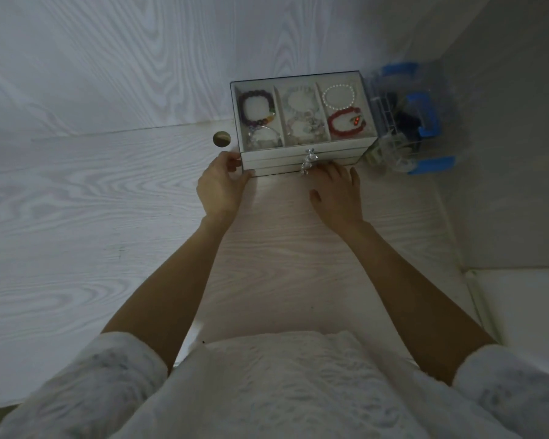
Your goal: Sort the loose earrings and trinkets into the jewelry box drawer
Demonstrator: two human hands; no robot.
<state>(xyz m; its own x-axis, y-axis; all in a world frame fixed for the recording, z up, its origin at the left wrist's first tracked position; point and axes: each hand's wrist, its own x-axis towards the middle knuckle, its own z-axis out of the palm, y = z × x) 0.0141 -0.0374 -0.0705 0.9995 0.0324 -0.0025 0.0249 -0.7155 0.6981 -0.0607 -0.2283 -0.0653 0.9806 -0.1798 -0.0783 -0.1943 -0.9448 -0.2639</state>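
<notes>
A clear-topped jewelry box (343,155) stands at the back of the white wood-grain table (108,201), its drawers pushed in. Under the lid lie bead bracelets in three compartments: a dark purple bracelet (255,110) on the left, pale ones in the middle, a white pearl bracelet (339,96) and a red bracelet (346,123) on the right. Crystal knobs (308,161) line the drawer fronts. My left hand (221,185) touches the box's front left corner with thumb and fingers. My right hand (338,193) lies flat with fingertips at the lowest drawer front, beside the knobs.
A clear plastic organizer with blue clips (415,122) stands right of the box, against the grey side wall. A round cable hole (222,138) sits in the tabletop left of the box. The white wood-grain back wall rises behind.
</notes>
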